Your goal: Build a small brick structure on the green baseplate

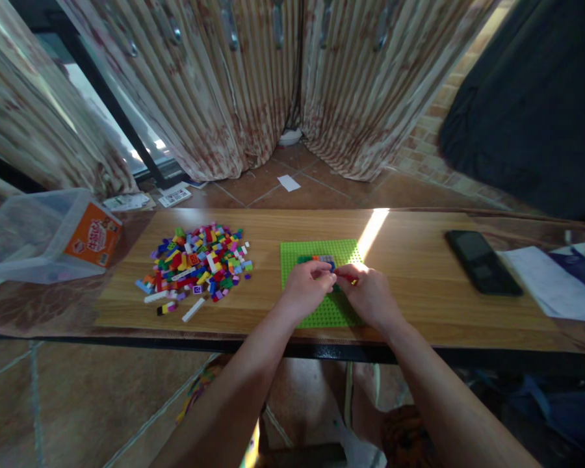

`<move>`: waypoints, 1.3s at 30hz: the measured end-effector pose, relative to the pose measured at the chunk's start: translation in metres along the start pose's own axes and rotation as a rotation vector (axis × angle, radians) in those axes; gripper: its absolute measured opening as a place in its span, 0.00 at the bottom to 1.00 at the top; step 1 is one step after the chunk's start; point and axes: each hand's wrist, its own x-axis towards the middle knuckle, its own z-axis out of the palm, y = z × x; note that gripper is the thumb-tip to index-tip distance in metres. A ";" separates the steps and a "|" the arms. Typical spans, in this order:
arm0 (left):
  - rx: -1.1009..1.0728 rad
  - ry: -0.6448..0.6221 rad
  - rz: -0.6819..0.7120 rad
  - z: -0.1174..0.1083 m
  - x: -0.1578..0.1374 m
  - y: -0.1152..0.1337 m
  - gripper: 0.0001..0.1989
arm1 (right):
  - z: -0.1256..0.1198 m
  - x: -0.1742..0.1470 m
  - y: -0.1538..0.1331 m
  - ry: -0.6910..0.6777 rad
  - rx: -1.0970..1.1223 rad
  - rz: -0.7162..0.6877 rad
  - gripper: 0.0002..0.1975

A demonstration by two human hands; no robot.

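A light green studded baseplate [316,318] lies on the wooden table, with a row of green, orange, grey and blue toy bricks [316,259] on its upper part. My left hand [308,286] is over the middle of the plate, thumb and fingers pinched together beside those bricks. What it grips, if anything, is too small to make out. From the right, my right hand [368,292] reaches over the plate's edge, its fingers closed around a small red piece near the left fingertips. Both hands hide much of the plate.
A heap of mixed toy bricks [199,260] lies on the table's left part. Beyond it stands a clear plastic box [34,227] with an orange label. Toward the right end are a black phone [482,262] and white papers [550,279]. Curtains [258,97] hang behind the table.
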 end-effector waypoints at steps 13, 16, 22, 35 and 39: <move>0.304 0.022 0.183 -0.001 0.009 -0.011 0.12 | -0.001 0.001 0.001 -0.032 -0.039 -0.029 0.11; 0.330 0.041 0.178 0.000 0.008 -0.010 0.11 | -0.002 0.002 0.001 -0.039 -0.023 -0.011 0.10; 0.310 0.041 0.160 0.002 0.008 -0.013 0.11 | -0.003 0.004 0.002 -0.058 0.018 0.021 0.10; 0.366 0.046 0.151 0.002 0.005 -0.010 0.11 | -0.002 0.007 0.001 -0.073 0.001 0.061 0.09; 0.386 0.048 0.146 0.002 0.004 -0.007 0.11 | -0.002 0.007 0.000 -0.061 0.018 0.058 0.09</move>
